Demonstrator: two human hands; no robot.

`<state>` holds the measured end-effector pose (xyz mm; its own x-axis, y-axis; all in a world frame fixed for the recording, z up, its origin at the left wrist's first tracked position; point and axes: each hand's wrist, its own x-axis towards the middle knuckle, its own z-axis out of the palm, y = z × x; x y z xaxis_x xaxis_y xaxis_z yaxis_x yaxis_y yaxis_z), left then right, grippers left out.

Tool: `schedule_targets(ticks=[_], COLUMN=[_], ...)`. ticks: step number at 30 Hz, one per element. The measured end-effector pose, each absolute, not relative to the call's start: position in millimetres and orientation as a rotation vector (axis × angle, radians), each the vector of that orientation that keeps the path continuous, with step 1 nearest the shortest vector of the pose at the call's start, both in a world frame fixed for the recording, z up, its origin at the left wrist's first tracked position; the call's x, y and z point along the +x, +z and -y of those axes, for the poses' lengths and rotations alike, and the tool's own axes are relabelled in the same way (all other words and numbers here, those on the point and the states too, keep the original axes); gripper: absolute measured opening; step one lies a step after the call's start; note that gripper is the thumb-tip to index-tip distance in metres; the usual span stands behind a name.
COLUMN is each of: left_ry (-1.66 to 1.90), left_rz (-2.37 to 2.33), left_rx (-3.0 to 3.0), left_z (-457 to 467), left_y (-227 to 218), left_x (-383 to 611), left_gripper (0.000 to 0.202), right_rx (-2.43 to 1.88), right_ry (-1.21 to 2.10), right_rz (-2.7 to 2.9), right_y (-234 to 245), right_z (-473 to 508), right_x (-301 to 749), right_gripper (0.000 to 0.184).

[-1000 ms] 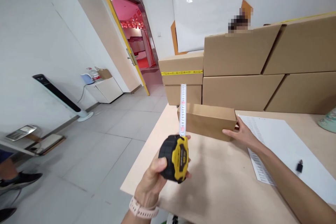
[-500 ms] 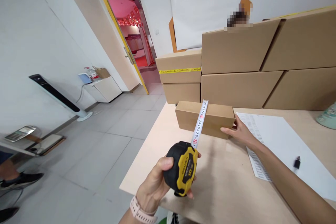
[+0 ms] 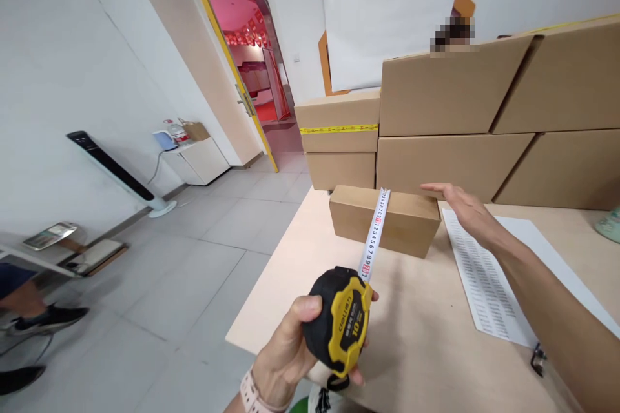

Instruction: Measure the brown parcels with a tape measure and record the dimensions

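Observation:
My left hand (image 3: 285, 352) is wrapped round a black and yellow tape measure (image 3: 341, 322). Its white blade (image 3: 374, 235) runs out away from me, and the far end lies across the top of a small brown cardboard box (image 3: 382, 229) on the table. My right hand (image 3: 462, 206) hovers over the box's right end with fingers stretched out and holds nothing. Under that forearm is a sheet of paper (image 3: 484, 284) printed with rows of text. A dark, clip-like object (image 3: 537, 360) shows beside the paper, partly behind the forearm.
Stacked cardboard boxes (image 3: 445, 164) line the back of the table (image 3: 271, 310), the left one with yellow tape. A pixelated head shows above them. A green container (image 3: 609, 224) stands at the right. On the floor side are a tower fan (image 3: 111, 164), a white cabinet (image 3: 203, 161) and a person's shoes (image 3: 51, 322).
My right hand has let go of the small box's right end and lifted above it, fingers now straight. The tape measure stays in my left hand, its blade still across the box.

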<state>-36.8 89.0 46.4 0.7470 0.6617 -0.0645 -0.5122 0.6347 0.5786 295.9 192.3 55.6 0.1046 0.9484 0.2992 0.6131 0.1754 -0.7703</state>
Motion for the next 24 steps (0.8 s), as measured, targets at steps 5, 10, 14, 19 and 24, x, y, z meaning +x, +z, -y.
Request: schedule_targets(ticks=[5, 10, 14, 19, 24], left_ry=[0.699, 0.69, 0.693, 0.69, 0.685], left_rz=[-0.275, -0.259, -0.255, -0.262, -0.246], left_rx=[0.564, 0.559, 0.575, 0.573, 0.584], left_z=[-85, -87, -87, -86, -84], left_y=[45, 43, 43, 45, 45], left_x=[-35, -34, -34, -33, -32], left_gripper=[0.054, 0.056, 0.057, 0.056, 0.056], right_rx=[-1.557, -1.546, -1.526, -1.534, -1.564], right_ry=[0.36, 0.325, 0.305, 0.327, 0.417], right_rz=[2.008, 2.185, 2.243, 2.239, 2.203], right_y=[88, 88, 82, 83, 91], right_z=[-223, -246, -253, -252, -241], right_x=[267, 250, 249, 249, 246], right_gripper=[0.059, 0.063, 0.063, 0.063, 0.056])
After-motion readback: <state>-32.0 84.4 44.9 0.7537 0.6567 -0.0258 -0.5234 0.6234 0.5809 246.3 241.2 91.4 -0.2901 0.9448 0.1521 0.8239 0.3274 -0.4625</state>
